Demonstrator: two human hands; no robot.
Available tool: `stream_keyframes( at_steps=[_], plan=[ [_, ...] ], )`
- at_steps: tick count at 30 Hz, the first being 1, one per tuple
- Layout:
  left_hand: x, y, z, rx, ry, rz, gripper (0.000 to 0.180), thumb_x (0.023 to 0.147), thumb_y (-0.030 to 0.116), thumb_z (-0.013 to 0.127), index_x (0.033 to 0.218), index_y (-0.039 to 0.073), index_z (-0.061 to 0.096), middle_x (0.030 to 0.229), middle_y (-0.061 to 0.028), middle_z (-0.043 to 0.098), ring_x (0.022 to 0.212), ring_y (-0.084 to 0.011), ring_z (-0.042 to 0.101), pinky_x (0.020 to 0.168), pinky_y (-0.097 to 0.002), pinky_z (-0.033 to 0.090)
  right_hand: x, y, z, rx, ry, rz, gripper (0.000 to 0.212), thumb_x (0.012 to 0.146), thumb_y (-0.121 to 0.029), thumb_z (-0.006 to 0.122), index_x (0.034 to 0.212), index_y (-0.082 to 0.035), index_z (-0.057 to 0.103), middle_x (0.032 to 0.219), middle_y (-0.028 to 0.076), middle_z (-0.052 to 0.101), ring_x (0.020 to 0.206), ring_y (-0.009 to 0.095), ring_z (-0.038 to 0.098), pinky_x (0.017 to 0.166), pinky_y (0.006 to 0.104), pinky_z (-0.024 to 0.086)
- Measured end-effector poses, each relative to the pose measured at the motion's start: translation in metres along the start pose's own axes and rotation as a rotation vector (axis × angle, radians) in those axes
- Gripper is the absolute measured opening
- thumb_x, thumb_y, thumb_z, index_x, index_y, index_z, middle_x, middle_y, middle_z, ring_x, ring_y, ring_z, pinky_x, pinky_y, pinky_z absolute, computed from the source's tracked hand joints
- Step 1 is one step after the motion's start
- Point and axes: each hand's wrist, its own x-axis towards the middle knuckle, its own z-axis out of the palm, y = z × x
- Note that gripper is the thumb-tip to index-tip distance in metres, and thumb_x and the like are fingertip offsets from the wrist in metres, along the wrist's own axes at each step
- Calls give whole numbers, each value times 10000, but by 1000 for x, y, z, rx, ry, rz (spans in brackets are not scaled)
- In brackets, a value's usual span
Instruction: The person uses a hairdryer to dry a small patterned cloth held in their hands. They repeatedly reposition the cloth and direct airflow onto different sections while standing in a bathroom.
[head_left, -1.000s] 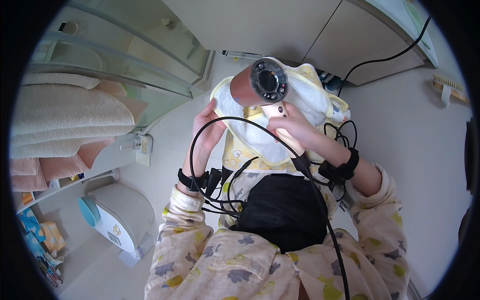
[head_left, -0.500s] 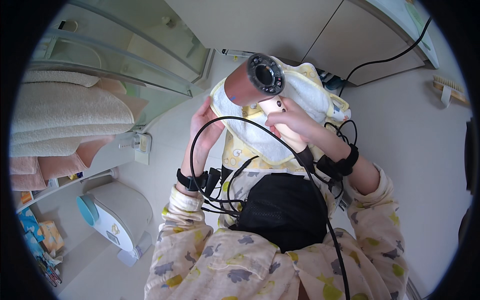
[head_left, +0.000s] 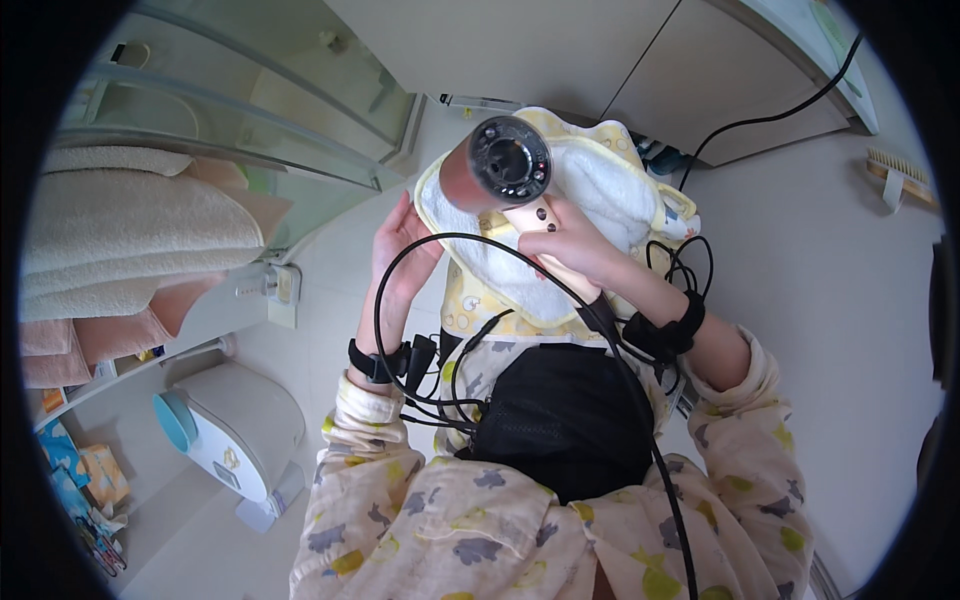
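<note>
My right hand (head_left: 572, 240) is wrapped round the cream handle of a hair dryer (head_left: 462, 176) with a dusky pink barrel. The barrel's dark round end faces up, with a ring of small parts round it. Under the dryer lies a cloth item (head_left: 608, 188), yellow-patterned outside and white terry inside, spread over my lap. At its left edge my left hand (head_left: 405, 245) grips the cloth; some of its fingers are hidden beneath. From the handle's lower end a black cord (head_left: 630, 375) runs down over my front, and a black cable loops across between my arms.
A black pouch (head_left: 560, 420) with cables sits at my waist. Left are folded towels (head_left: 140, 230) by a glass shower screen (head_left: 240, 160), and a toilet (head_left: 240, 420). Cabinet doors (head_left: 520, 50) stand ahead. A brush (head_left: 897, 180) is at the far right.
The hair dryer has shifted a little to the left with my right hand, and its barrel has turned slightly. My left hand and the cloth edge have edged slightly left.
</note>
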Motion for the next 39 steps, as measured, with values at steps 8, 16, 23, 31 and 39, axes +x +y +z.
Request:
stream_keyframes(
  at_steps=[8,16,23,31,39],
  plan=[
    [0,-1,-1,36,-28,8,413,966,294,308,1179,-28,453,1182,-153,542,1115,-243,499,998,-375,339,1,0,1,1,10,-22,427,670,-48,590,1071,49,480,816,67,542,700,112,545,607,246,445],
    [-2,-6,7,156,56,75,382,963,278,337,1179,-13,458,1178,-108,549,1107,-203,502,992,-349,339,0,0,-1,146,-35,79,421,664,-51,601,1054,44,478,833,62,541,709,110,541,632,251,446],
    [-4,-11,9,277,111,89,389,959,278,354,1226,7,439,1212,-85,529,1122,-184,489,978,-335,345,2,6,-1,93,-32,8,447,669,-41,598,1091,26,468,847,54,533,734,109,534,643,249,448],
    [-7,-14,12,192,14,80,397,966,282,327,1226,3,440,1216,-91,530,1119,-191,497,976,-341,353,-1,8,0,70,4,1,409,683,-39,599,1070,24,482,835,55,537,728,109,543,615,249,453],
    [-7,-18,18,238,69,88,405,963,303,324,1205,9,461,1206,-85,537,1124,-197,492,985,-350,335,-4,11,-3,75,-2,-34,398,677,-40,598,1052,24,482,834,55,538,713,113,548,629,249,450]
  ],
)
